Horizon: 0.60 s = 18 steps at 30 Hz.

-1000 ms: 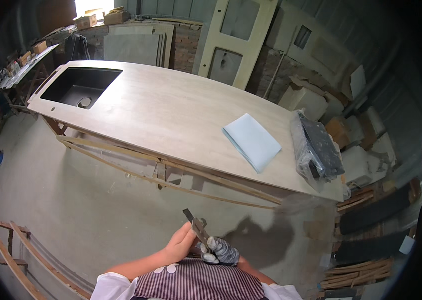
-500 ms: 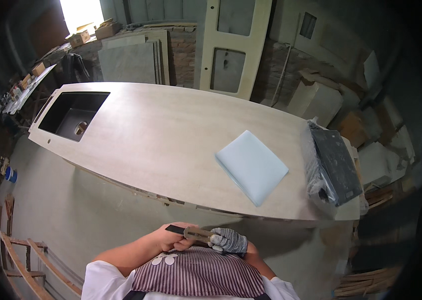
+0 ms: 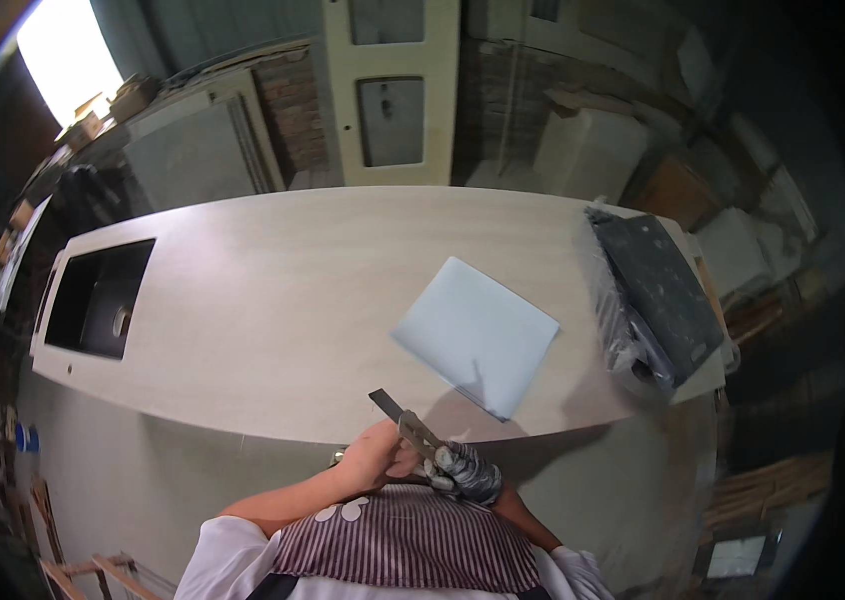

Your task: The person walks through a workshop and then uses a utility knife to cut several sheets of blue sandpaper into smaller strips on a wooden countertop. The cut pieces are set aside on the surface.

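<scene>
Dark blade [image 3: 386, 403], pale blue sheet [image 3: 483, 330], maroon-and-white striped apron [image 3: 408, 545]

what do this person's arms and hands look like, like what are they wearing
The left hand is bare; the right hand wears a streaked grey glove with paler fingertips. White sleeves end above bare forearms.

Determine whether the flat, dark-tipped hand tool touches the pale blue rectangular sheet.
Apart. The head view plainly shows bare cream countertop between the tool and the sheet.

Leaning panels [image 3: 188, 155] and piled wood strips [image 3: 769, 490] show a workshop.
</scene>
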Motion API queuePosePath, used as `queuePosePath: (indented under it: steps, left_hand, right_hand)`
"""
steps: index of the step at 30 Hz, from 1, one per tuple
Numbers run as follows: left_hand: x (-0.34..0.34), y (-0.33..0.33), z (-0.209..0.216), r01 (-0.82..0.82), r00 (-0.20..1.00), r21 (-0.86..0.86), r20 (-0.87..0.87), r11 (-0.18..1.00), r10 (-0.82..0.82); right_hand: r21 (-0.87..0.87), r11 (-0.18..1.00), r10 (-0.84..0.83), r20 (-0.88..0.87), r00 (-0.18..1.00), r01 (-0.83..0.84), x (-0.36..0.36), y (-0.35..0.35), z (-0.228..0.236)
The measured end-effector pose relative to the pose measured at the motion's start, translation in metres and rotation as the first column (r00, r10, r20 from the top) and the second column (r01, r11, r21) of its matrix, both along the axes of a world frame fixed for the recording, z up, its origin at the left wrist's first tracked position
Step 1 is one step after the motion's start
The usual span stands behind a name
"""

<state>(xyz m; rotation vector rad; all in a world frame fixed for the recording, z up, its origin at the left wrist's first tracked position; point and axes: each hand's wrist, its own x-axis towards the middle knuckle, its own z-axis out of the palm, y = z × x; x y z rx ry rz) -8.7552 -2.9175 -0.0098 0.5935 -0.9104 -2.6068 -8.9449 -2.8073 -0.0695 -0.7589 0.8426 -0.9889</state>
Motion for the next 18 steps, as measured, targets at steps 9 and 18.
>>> queuePosePath:
  steps: [9,18]
  left_hand:
    - [-0.006,-0.048,0.005,0.431,0.822,0.202,0.314,0.88,-0.474]
    - [-0.03,-0.063,-0.019,0.74,0.644,-0.019,0.313,0.673,-0.698]
  right_hand:
    - [-0.114,0.985,-0.161,-0.34,0.927,0.13,-0.001,0.032,-0.058]
    - [0.006,0.926,-0.377,-0.054,0.925,0.378,-0.015,0.049,-0.038]
